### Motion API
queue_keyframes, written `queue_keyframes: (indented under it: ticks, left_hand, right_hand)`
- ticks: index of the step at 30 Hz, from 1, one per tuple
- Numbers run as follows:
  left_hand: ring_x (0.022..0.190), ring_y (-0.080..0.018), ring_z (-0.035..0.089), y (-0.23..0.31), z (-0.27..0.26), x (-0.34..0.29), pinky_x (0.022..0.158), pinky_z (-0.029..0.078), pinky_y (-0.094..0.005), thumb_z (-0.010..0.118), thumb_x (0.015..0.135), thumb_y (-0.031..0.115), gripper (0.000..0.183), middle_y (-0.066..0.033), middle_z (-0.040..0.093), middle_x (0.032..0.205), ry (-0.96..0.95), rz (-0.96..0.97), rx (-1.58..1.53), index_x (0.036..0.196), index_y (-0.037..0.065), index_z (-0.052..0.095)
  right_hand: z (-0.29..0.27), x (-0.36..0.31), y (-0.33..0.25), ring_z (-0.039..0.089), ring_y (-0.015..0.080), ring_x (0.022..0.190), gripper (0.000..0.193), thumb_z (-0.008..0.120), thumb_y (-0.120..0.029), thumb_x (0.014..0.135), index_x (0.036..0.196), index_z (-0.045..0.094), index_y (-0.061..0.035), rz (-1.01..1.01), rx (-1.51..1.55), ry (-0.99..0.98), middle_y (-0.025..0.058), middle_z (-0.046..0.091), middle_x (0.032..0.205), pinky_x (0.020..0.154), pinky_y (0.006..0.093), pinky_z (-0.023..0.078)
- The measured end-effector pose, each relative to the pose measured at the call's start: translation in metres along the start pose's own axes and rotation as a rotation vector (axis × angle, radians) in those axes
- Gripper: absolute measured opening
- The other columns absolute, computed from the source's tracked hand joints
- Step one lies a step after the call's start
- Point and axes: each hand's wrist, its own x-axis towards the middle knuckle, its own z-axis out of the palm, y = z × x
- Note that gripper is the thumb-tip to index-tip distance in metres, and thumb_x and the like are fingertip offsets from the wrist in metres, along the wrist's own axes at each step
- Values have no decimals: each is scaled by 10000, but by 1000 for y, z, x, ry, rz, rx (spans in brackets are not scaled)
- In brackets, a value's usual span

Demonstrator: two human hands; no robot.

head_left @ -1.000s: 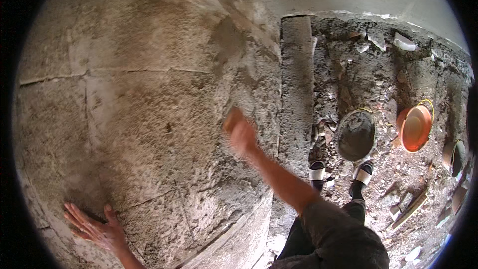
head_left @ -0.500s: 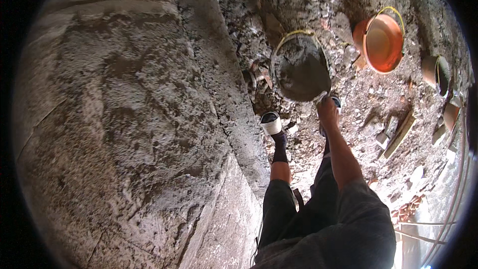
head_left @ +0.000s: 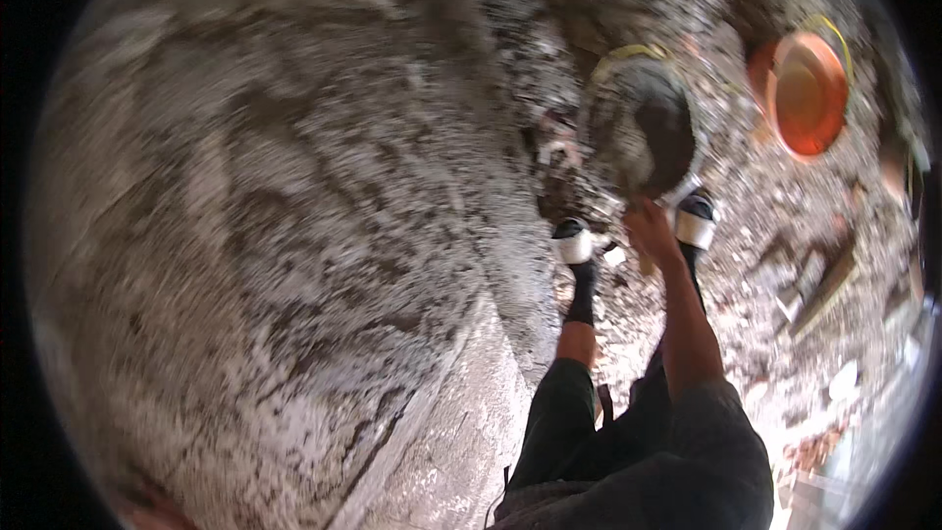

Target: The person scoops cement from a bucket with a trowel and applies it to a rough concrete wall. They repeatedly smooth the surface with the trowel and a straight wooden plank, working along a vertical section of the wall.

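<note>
My right hand (head_left: 652, 226) is closed around a trowel, whose tan handle end (head_left: 646, 264) shows below the fist. The blade side points into a round bucket (head_left: 628, 52) with a yellow handle, standing just beyond my feet. Wet grey mortar (head_left: 669, 132) fills much of it; blur hides where the blade ends and the mortar begins. Low at the far left edge is a smeared reddish-brown shape, apparently my left hand (head_left: 152, 508), beside the rough grey surface (head_left: 294, 236). Its fingers cannot be made out.
An orange bucket (head_left: 824, 128) with a yellow handle stands at the upper right. Rubble and stone chips cover the ground around my white-banded sandals (head_left: 573, 247). A wooden plank piece (head_left: 826, 290) lies to the right. The broad rough cement surface spreads across the left.
The view has shifted, so the buckets and my feet sit farther right. My right hand has drawn back slightly from the mortar bucket's rim. The reddish-brown shape has appeared at lower left.
</note>
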Motion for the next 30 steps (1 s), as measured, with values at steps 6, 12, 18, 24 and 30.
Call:
queue_keyframes:
  ticks: [6, 12, 18, 24, 30]
  left_hand:
    - [1333, -261, 153, 5, -2, -7, 998, 198, -592, 385, 828, 610, 695, -18, 148, 1455, 253, 421, 585, 1387, 230, 219]
    - [1345, -256, 100, 4, -16, -20, 1000, 165, -596, 382, 834, 603, 715, -27, 112, 1463, 152, 319, 590, 1399, 212, 185]
    - [1348, -269, 80, 46, -15, 6, 1029, 99, -567, 377, 840, 596, 733, -56, 112, 1463, 191, 337, 451, 1399, 159, 191]
    - [1353, -271, 33, 40, -37, -14, 1043, -22, -531, 394, 850, 558, 723, -58, 100, 1467, -232, 123, 498, 1395, 123, 204]
    - [1356, -253, 25, -28, -51, -36, 1042, -11, -524, 390, 861, 535, 724, -25, 73, 1473, -305, 252, 337, 1405, 118, 157]
  right_hand:
    - [36, -77, -191, 487, 59, 543, 200, 579, -224, 823, 945, 557, -66, -115, 443, 53, -24, 510, 668, 462, 206, 400]
    - [165, -90, -343, 450, 34, 638, 329, 594, -99, 811, 1131, 544, -43, -508, 361, 616, -17, 574, 811, 547, 193, 371]
    - [345, -74, -317, 496, 130, 487, 191, 512, -149, 856, 1021, 497, -52, -727, -448, 310, 34, 560, 733, 460, 284, 433]
    - [304, -299, -244, 574, 233, 719, 386, 484, -264, 866, 1171, 485, -27, -579, -371, -417, 114, 583, 870, 632, 337, 487]
    - [40, -211, -223, 572, 329, 791, 280, 523, -122, 748, 996, 555, 3, -534, -812, 53, 184, 587, 901, 621, 413, 452]
